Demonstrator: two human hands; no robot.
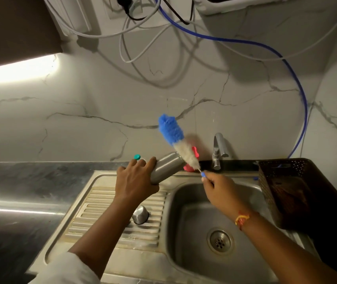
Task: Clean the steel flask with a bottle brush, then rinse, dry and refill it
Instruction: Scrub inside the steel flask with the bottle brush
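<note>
My left hand [135,180] grips the steel flask [166,168], which lies tilted above the sink's drainboard with its mouth pointing right and up. My right hand [217,186] pinches the handle end of the bottle brush [176,140]. Its blue and white bristles stand up in the air just past the flask's mouth, outside the flask. The flask's steel cap [140,214] sits upside down on the drainboard [110,203] below my left wrist.
The steel sink basin [194,228] with its drain [220,240] lies below my right arm. A tap [217,150] stands behind it. A dark perforated basket [290,187] is at the right. A red object [190,167] and a teal-capped item [137,157] sit by the wall.
</note>
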